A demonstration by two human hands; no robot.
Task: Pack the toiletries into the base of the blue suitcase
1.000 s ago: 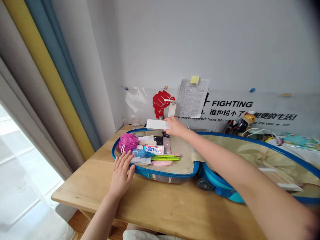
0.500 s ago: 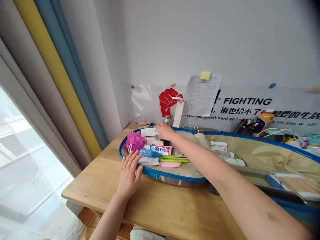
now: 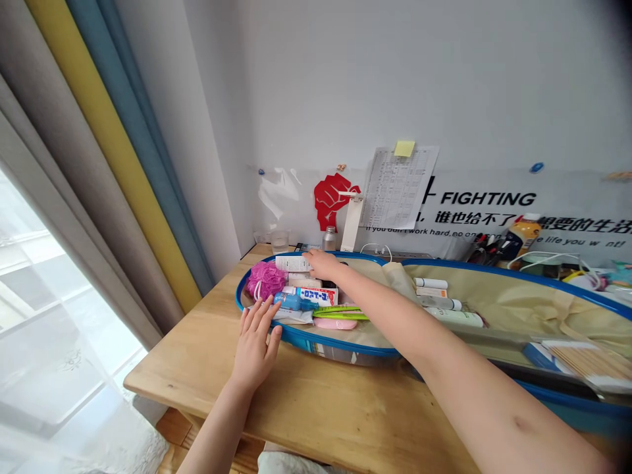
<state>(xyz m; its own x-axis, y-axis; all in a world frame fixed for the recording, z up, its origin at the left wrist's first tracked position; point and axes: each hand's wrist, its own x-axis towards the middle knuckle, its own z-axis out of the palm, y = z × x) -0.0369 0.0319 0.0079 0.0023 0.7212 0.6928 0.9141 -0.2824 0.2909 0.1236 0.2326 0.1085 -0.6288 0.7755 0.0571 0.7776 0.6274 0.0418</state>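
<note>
A blue-rimmed open case (image 3: 345, 347) lies on the wooden table. My right hand (image 3: 323, 264) reaches into its far left part, fingers closed on the right end of a small white printed box (image 3: 291, 264). At the near left rim, my left hand (image 3: 255, 343) rests with its fingers spread, holding nothing, fingertips close to a blue bottle (image 3: 291, 301). Around them in the case are a pink bath puff (image 3: 266, 279), a toothpaste box (image 3: 320, 295), green toothbrush-like sticks (image 3: 340, 312) and a pink soap-box-shaped item (image 3: 336, 324).
The case's right half holds several white tubes (image 3: 432, 283) and a pack of cotton swabs (image 3: 582, 361). Behind it stand a glass (image 3: 280, 242), a small bottle (image 3: 329, 238), a white lamp (image 3: 351, 224) and an orange-labelled bottle (image 3: 523, 237). Curtains (image 3: 83, 145) hang at left.
My right hand has moved slightly down and left with the white box, which now sits lower among the other items. My left hand has stayed in place.
</note>
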